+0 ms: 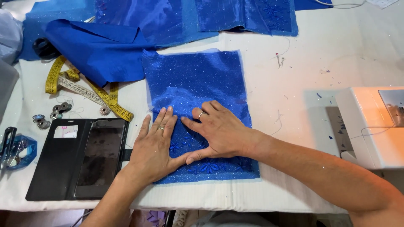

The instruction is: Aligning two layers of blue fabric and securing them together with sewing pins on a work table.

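A rectangular piece of glittery blue fabric (198, 80) with embroidered flowers along its near edge lies flat on the white table (320, 46). My left hand (153, 145) presses flat on its lower left part, fingers together and pointing away from me, a ring on one finger. My right hand (219, 132) lies flat on the fabric just to the right, fingers pointing left, its thumb touching the left hand's thumb. It wears a ring too. Neither hand grips anything.
An open black phone case with a phone (82, 157) lies left of the fabric. A yellow tape measure (84, 86), several metal bobbins (54, 113) and scissors (8, 145) lie at the left. More blue cloth (126, 33) is piled behind. A white sewing machine (372, 124) stands at the right.
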